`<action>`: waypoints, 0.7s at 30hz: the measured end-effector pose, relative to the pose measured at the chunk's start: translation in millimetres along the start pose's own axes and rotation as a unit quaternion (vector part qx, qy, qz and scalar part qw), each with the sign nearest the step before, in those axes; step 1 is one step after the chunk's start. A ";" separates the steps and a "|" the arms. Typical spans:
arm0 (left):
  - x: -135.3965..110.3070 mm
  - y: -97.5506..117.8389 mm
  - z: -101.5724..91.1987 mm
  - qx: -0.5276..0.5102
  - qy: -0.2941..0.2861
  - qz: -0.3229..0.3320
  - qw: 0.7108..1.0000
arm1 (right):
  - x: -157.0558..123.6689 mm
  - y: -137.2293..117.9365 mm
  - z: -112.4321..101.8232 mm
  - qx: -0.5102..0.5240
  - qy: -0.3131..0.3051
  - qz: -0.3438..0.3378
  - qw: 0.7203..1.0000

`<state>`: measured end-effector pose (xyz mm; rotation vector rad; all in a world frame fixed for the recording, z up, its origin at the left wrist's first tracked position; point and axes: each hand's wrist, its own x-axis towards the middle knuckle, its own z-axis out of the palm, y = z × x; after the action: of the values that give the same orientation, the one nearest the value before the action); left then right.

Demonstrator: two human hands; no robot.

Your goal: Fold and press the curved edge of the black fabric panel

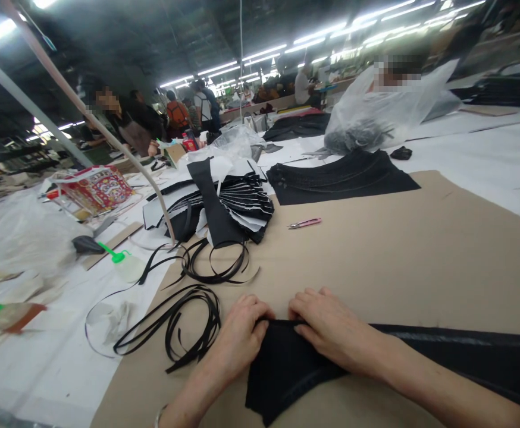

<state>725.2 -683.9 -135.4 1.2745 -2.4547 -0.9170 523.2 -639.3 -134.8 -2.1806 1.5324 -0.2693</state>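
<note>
A black fabric piece [293,368] lies across the brown board in front of me and runs off to the right edge. My left hand [244,327] pinches its upper edge near the left corner. Just to the right, my right hand [322,321] grips the same edge, thumb below and fingers curled over it. The edge looks folded between the two hands. Coils of narrow black strip [193,327] rest left of my left hand. Beyond my hands lies a pair of pink-handled thread snips [304,223].
Fanned black and white pieces [242,205] are stacked beyond the coils. Flat black panels [340,178] lie at the board's [420,255] far edge. A green-capped squeeze bottle [126,264] and a slanting pole [108,131] are on the left. A clear bag [367,119] stands behind; people work farther back.
</note>
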 end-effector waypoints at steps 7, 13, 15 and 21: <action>1.0 -14.3 -2.7 0.016 -0.002 0.045 0.999 | 1.1 7.2 10.9 0.088 0.023 -0.032 0.995; -0.1 -20.7 -1.6 0.031 0.002 0.076 0.997 | -1.2 8.0 6.1 0.135 0.013 -0.043 0.990; -1.7 -21.8 -0.1 0.044 0.005 0.088 0.995 | -1.5 8.5 6.2 0.136 0.015 -0.052 0.989; -9.5 -26.4 7.5 0.103 0.027 0.128 0.986 | -6.2 11.7 13.5 0.099 0.027 -0.096 0.990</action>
<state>744.7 -684.4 -156.9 0.9931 -2.6449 -0.5698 516.7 -633.4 -151.5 -2.1777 1.2638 -0.5231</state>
